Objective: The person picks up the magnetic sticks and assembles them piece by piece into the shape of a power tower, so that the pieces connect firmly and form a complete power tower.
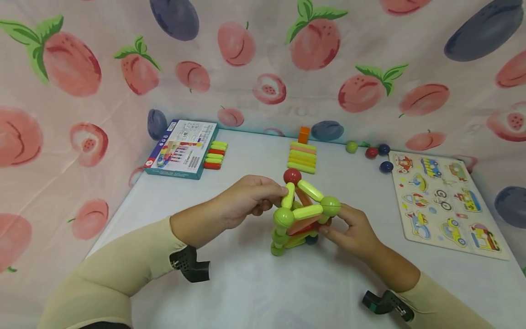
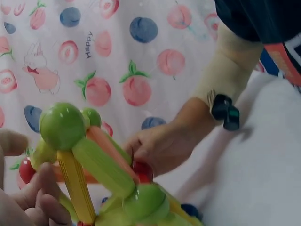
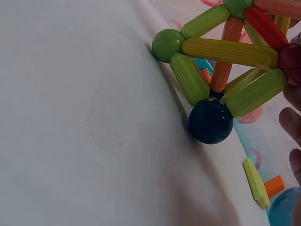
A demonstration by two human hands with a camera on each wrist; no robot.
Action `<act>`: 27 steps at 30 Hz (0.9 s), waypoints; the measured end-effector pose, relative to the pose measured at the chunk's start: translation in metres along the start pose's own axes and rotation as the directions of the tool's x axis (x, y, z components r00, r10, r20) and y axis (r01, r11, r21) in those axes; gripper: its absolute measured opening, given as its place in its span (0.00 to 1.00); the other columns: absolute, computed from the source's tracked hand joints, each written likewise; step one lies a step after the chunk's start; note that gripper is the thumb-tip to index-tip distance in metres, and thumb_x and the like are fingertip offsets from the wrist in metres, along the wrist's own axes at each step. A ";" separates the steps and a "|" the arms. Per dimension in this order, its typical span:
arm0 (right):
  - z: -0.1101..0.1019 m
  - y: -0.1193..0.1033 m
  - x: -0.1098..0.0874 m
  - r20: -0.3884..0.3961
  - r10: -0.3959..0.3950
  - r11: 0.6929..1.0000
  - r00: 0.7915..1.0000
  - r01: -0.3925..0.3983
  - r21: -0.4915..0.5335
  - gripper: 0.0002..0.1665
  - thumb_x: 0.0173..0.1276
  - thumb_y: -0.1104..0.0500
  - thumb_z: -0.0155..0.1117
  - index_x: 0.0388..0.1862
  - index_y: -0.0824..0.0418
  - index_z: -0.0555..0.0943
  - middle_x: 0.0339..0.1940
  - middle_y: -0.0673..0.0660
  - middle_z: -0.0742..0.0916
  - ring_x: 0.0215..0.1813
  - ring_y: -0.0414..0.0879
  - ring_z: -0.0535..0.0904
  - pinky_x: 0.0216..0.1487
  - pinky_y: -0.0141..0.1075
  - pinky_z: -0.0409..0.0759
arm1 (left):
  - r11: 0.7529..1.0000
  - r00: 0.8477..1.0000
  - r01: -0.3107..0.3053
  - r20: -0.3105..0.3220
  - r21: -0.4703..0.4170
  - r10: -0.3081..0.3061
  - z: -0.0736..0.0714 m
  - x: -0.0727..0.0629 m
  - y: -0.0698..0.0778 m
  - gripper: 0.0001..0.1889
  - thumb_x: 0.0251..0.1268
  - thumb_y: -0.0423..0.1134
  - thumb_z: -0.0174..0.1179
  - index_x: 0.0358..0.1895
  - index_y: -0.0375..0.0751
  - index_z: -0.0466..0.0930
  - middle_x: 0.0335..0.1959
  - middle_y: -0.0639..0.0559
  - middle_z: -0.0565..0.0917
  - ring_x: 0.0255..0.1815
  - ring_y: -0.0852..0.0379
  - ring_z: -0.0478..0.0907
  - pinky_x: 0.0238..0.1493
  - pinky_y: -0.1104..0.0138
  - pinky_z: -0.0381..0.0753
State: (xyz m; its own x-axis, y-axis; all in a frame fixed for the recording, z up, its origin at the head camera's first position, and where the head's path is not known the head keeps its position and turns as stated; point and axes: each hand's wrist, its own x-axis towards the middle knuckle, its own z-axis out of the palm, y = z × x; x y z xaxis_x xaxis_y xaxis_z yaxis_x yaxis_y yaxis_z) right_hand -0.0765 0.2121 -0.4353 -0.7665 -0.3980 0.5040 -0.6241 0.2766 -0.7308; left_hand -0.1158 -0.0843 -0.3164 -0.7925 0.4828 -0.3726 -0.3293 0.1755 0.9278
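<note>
A standing frame of stick-and-ball building pieces (image 1: pixel 308 211) rises from the white table in front of me. At its top, a red ball (image 1: pixel 292 176) and green balls (image 1: pixel 330 206) join light green sticks. My left hand (image 1: pixel 246 198) pinches an upper light green stick (image 1: pixel 288 195) between thumb and forefinger. From the right side, my right hand (image 1: pixel 353 230) grips the frame near its middle, by a red ball (image 2: pixel 142 171) in the left wrist view. Lower down, the right wrist view has a dark blue ball (image 3: pixel 210 121) at a bottom corner, with yellow, orange and red sticks above it.
A flat toy box (image 1: pixel 181 148) lies back left, beside several red and green sticks (image 1: pixel 215 155). Behind the frame are a row of sticks (image 1: pixel 302 157) and an orange block (image 1: pixel 303 135). Loose balls (image 1: pixel 371 152) and a picture puzzle board (image 1: pixel 448 205) lie right.
</note>
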 end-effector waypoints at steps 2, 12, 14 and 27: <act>0.001 0.000 -0.001 -0.006 0.008 1.000 1.000 -0.008 0.000 0.30 0.56 0.74 0.76 0.58 0.61 0.84 0.46 0.47 0.88 0.44 0.42 0.80 0.47 0.35 0.82 | 0.999 0.999 -0.035 -0.032 0.038 0.036 -0.001 0.003 -0.002 0.16 0.78 0.49 0.56 0.44 0.39 0.85 0.34 0.50 0.80 0.34 0.54 0.72 0.34 0.66 0.69; 0.006 -0.001 -0.005 -0.035 0.054 0.998 0.998 -0.055 -0.027 0.31 0.56 0.74 0.79 0.59 0.61 0.83 0.51 0.47 0.87 0.48 0.40 0.81 0.51 0.34 0.81 | 0.930 0.947 -0.315 0.128 0.189 0.295 -0.010 0.028 -0.033 0.22 0.87 0.42 0.43 0.76 0.52 0.72 0.69 0.54 0.78 0.70 0.51 0.72 0.77 0.41 0.65; 0.005 -0.001 -0.004 -0.048 0.060 0.998 0.997 -0.061 -0.015 0.30 0.56 0.75 0.78 0.58 0.60 0.83 0.49 0.47 0.87 0.47 0.41 0.80 0.50 0.34 0.81 | 0.922 0.938 -0.341 0.132 0.186 0.320 -0.009 0.027 -0.038 0.20 0.88 0.41 0.45 0.74 0.52 0.73 0.67 0.54 0.79 0.67 0.50 0.74 0.76 0.41 0.67; 0.003 0.008 0.009 -0.072 0.067 0.990 0.995 -0.057 0.127 0.24 0.61 0.81 0.68 0.56 0.71 0.83 0.47 0.46 0.88 0.48 0.40 0.81 0.55 0.29 0.79 | 0.840 0.891 -0.443 0.055 0.314 0.450 -0.010 0.018 -0.053 0.17 0.85 0.40 0.55 0.70 0.48 0.76 0.61 0.56 0.83 0.63 0.54 0.77 0.66 0.54 0.80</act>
State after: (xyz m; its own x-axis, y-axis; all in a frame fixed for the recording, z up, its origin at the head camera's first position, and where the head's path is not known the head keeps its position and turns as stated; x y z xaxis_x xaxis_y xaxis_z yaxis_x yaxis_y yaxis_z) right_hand -0.0879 0.2086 -0.4379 -0.8153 -0.3144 0.4862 -0.5550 0.1855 -0.8109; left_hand -0.1181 -0.0932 -0.3722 -0.8265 0.5563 0.0866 0.2360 0.2026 0.9504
